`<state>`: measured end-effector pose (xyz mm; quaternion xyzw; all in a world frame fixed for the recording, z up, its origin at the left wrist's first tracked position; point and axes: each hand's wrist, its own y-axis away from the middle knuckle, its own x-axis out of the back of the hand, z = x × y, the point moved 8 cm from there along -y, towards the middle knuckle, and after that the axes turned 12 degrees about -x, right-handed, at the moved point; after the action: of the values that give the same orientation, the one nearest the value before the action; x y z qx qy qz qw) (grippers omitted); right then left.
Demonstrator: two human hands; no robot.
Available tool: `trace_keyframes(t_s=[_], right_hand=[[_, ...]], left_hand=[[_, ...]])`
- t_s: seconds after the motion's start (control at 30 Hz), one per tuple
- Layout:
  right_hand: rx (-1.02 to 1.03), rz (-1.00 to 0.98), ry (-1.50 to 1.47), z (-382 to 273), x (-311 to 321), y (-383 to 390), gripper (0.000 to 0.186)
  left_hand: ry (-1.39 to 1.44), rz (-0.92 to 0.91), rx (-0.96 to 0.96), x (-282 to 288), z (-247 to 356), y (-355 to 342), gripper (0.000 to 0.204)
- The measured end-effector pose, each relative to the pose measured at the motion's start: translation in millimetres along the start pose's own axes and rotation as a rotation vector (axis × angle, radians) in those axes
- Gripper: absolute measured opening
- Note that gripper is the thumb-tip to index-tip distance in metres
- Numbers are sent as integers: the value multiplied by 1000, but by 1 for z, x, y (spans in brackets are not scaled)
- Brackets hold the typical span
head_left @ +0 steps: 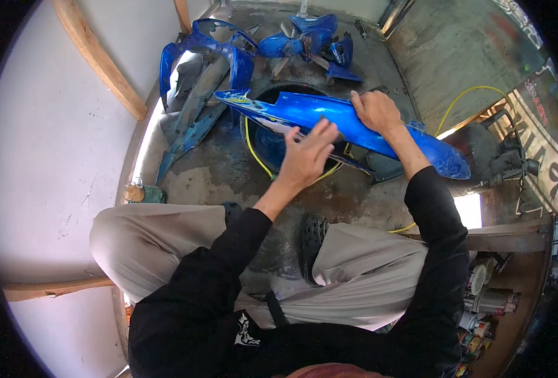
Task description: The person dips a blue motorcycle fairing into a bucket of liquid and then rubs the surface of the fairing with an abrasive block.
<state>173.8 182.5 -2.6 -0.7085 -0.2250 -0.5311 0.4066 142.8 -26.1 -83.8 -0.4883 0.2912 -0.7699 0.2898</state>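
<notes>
A long, glossy blue plastic panel (pixel 436 154) lies slantwise over a dark round tub (pixel 269 143), with scuffed white and yellowish patches toward its pointed left end. My right hand (pixel 378 114) grips the panel's upper edge right of its middle, fingers curled over it. My left hand (pixel 306 153) is at the panel's lower edge, left of middle, fingers spread and slightly bent; whether the fingertips touch the surface is unclear. The underside of the panel and much of the tub are hidden.
More blue panels (pixel 206 44) (pixel 313 38) lie at the back. Grey strips (pixel 181 142) lean at left; a jar (pixel 143 192) stands below them. A yellow hose (pixel 471 89) runs to dark equipment (pixel 503 151) at right. Several cans (pixel 490 302) sit lower right. Walls enclose the space.
</notes>
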Motion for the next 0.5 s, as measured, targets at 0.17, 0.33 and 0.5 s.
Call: trace_keyframes(t_s=[0.17,0.33,0.5], right_hand=[[5,-67,17,-6,5,0,60],[29,-1,11,-13,4,-2,60],[25,-14,17,-3,2,1,60]], left_hand=[[-124,204,356,47,-117,24,39],[-310,232,394,58,-137,44,41],[-56,112,170,7,-19,1,41]])
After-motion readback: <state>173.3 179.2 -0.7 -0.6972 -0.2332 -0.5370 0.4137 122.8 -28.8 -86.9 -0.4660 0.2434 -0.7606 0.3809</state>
